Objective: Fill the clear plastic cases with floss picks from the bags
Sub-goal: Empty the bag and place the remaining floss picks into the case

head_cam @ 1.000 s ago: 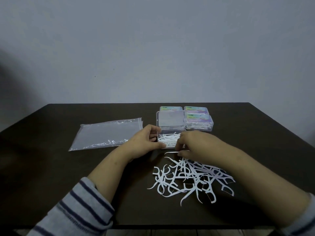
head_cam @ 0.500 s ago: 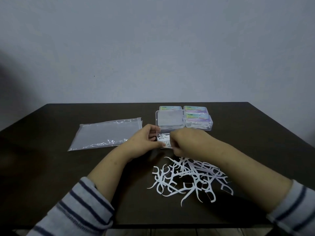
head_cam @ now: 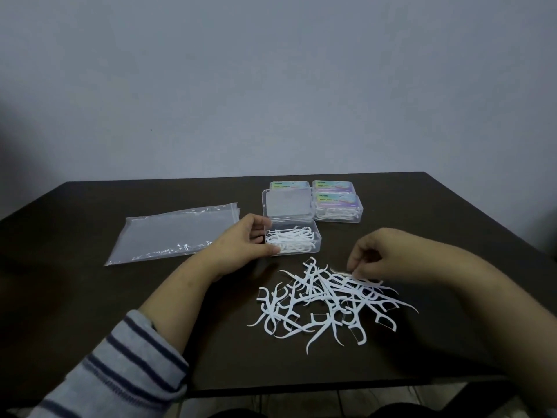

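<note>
A plain grey-blue wall point(head_cam: 277, 79) is filling the upper half of the view, bare and evenly lit, shading darker toward the left edge. A dark brown table point(head_cam: 75, 285) is standing against it, its matte top catching little of the dim light and its far edge running straight along the wall's foot. Below the near edge a strip of pale floor point(head_cam: 391, 399) is showing, too dim to tell its material.

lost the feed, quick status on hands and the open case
Left hand holds open case, partly filled. Right hand pinching a pick from loose pile. Nothing in the way.
</note>
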